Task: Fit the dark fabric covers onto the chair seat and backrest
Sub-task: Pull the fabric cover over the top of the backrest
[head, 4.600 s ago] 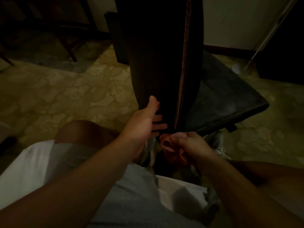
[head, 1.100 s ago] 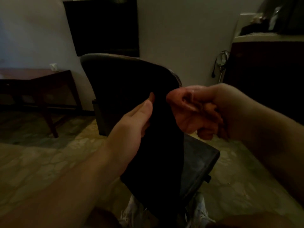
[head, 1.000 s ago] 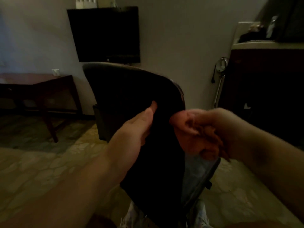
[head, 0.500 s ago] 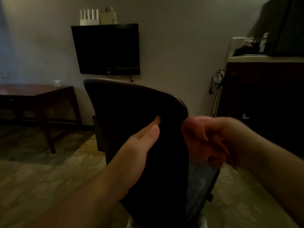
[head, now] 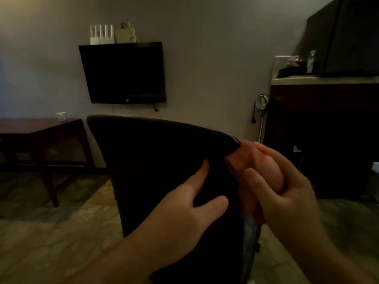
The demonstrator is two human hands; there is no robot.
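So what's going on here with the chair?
A person is fitting a dark fabric cover over the chair's backrest. The left hand lies on the covered back with fingers spread, steadying the fabric. The right hand is curled at the cover's edge near the top right corner, apparently pinching it; the light is too dim to show exactly what it grips. The cover reaches over the top of the backrest. A wall-mounted TV and a wooden table stand behind.

No legible text anywhere (TV [head: 123, 72] logo too blurred to read).
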